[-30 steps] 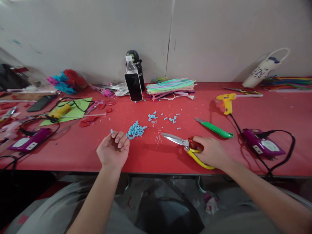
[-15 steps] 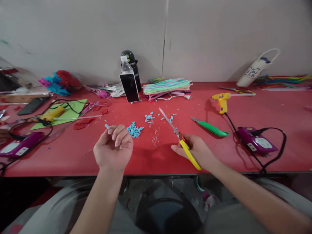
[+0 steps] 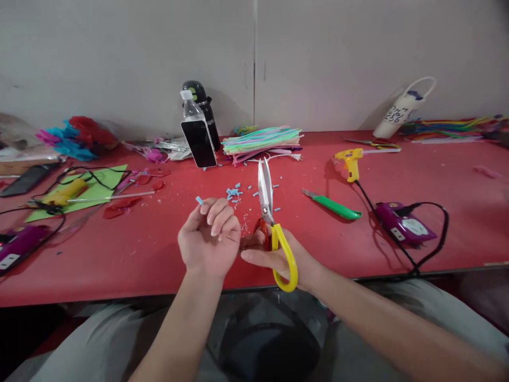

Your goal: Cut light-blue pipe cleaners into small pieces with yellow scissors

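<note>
Between thumb and index finger, my left hand (image 3: 209,236) pinches a small light blue piece (image 3: 199,200), palm turned up. My right hand (image 3: 288,254) grips scissors (image 3: 265,199) with one yellow and one red handle; the blades point away from me and stand slightly apart. Part of the red handle is hidden by fingers. Beyond the hands, several cut light blue pieces (image 3: 234,192) lie scattered on the red table (image 3: 159,265) with tiny pale crumbs. My left hand covers the larger pile of blue pieces.
A green utility knife (image 3: 334,206) and a yellow glue gun (image 3: 350,162) lie to the right, its cord near a purple power box (image 3: 403,225). At the back are a bundle of pastel pipe cleaners (image 3: 262,143), a phone (image 3: 199,143) leaning on bottles, and a white tumbler (image 3: 397,114).
The scissors have swung upright and their blades have parted, as my right hand came nearer the left. My left hand has shifted right, still holding the blue piece. The view has turned slightly right.
</note>
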The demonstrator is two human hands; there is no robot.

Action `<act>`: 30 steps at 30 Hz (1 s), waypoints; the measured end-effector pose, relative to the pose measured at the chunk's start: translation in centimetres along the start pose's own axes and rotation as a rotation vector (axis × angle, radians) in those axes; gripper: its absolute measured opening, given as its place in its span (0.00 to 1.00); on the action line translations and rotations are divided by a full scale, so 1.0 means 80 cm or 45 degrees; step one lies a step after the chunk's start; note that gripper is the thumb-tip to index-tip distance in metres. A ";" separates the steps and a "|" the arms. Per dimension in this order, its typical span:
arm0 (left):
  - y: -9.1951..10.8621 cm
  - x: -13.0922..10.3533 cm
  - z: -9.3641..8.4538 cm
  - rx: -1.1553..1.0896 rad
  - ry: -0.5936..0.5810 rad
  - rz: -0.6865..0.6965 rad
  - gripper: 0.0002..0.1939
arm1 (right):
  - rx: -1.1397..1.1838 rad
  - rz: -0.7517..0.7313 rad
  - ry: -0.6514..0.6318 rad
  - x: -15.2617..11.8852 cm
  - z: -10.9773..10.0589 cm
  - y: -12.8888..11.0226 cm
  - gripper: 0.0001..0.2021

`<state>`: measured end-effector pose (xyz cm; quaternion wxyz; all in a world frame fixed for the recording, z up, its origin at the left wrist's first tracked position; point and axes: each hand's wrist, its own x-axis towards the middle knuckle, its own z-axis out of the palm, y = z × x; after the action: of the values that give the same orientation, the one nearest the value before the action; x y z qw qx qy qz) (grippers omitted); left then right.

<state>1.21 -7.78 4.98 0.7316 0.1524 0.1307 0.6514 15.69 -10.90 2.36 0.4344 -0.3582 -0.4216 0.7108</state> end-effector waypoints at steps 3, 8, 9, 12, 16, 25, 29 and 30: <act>-0.005 -0.001 0.000 0.091 0.021 -0.009 0.10 | 0.023 0.004 0.024 0.001 0.001 0.003 0.26; -0.004 -0.001 -0.003 0.266 0.063 0.035 0.10 | -0.077 -0.004 0.106 0.000 -0.004 0.005 0.26; -0.002 -0.001 -0.004 0.274 0.066 0.039 0.10 | -0.104 -0.007 0.114 0.000 -0.008 0.005 0.26; 0.005 0.000 -0.009 0.301 0.079 0.051 0.10 | -0.202 -0.021 0.149 0.001 -0.022 0.004 0.27; 0.013 0.004 -0.024 0.483 0.138 0.081 0.09 | -0.381 -0.037 0.294 0.009 -0.043 0.002 0.26; 0.011 -0.004 -0.071 1.626 0.086 0.129 0.13 | -1.191 -0.115 0.450 0.007 -0.097 -0.026 0.20; 0.014 -0.013 -0.076 1.819 0.010 0.088 0.15 | -1.857 -0.196 0.530 -0.011 -0.122 -0.036 0.17; 0.014 -0.014 -0.076 1.841 -0.015 0.071 0.15 | -1.898 -0.153 0.503 -0.015 -0.125 -0.034 0.17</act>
<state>-2.33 -8.49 -0.13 0.4317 0.6049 0.5211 0.4198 25.74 -8.35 1.14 0.1835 -0.6527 -0.7221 0.1374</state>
